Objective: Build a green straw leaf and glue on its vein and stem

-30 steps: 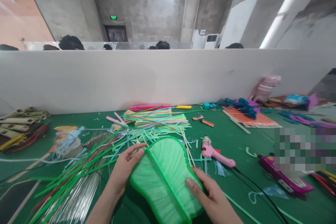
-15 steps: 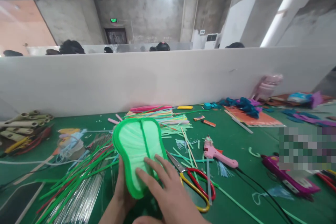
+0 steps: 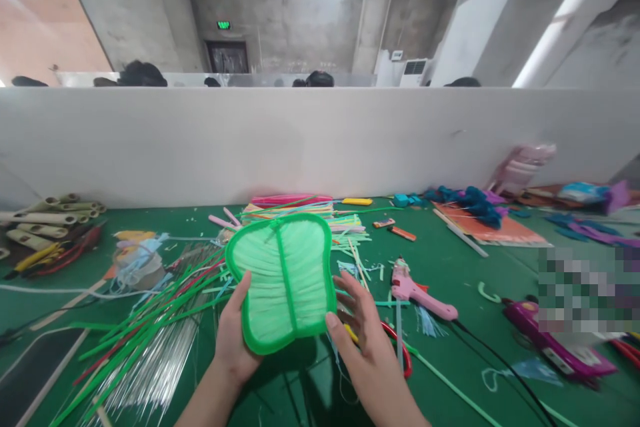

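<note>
Paper tubes [image 3: 47,217] are stacked at the far left of the green table [image 3: 450,280]. Green strips and clear rods [image 3: 150,340] are strewn beside them. A green leaf-shaped craft piece [image 3: 283,277] is held upright above the table by the left hand [image 3: 234,340], gripped at its lower left edge. The right hand [image 3: 363,340], fingers spread, is touching its lower right corner. A pink glue gun [image 3: 417,290] is laid to the right.

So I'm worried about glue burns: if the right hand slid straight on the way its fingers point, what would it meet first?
Probably not the pink glue gun, which lies off to its right. The right hand points up-left, so its fingertips would likely meet the green leaf-shaped piece first, though depth is unclear.
</note>
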Available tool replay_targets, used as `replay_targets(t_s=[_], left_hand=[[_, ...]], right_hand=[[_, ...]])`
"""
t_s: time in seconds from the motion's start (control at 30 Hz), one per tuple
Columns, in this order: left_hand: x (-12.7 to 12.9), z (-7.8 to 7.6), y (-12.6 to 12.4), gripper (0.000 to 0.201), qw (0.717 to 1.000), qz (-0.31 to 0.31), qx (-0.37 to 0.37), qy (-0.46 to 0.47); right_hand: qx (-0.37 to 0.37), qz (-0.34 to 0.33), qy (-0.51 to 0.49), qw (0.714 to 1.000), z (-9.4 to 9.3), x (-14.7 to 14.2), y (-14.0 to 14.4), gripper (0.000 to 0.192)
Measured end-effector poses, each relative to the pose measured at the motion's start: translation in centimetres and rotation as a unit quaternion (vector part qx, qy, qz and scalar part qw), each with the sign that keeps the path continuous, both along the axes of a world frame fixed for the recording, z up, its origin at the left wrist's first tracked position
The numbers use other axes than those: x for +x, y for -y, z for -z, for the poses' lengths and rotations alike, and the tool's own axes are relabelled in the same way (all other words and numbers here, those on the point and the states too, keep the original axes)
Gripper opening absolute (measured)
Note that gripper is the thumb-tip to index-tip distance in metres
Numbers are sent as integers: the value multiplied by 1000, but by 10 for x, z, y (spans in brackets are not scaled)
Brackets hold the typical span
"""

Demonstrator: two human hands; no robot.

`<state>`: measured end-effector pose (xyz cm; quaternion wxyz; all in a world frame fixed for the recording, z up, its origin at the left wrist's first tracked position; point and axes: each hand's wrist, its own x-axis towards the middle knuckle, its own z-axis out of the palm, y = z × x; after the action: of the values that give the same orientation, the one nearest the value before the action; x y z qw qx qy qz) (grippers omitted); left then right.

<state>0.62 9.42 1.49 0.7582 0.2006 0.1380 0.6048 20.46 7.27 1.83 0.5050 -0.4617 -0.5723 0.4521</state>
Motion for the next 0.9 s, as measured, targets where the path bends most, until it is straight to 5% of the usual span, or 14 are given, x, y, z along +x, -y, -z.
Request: replay_targets(t_s=[0.13,0.3,0.6,0.8,0.9], left_hand=[[-3,0,0,38,1000,-2,-22,-13],[-10,5,3,33,999,-6,-26,-29],[-9,-4,8,33,992,66,91,-62],[-1,-9,14,55,974,147,140,-104],[2,-8,17,74,961,180,160,-138]], right_hand=[[-82,-36,-114,989,0,-4,-2,65],[-94,-6,-155,983,1,-3,-10,59],[-158,-35,-196,967,7,-4,-9,74],[-240,-257,-327,877,-19,2,-7,74],[-232,-240,-322,886,-24,6,-7,78]])
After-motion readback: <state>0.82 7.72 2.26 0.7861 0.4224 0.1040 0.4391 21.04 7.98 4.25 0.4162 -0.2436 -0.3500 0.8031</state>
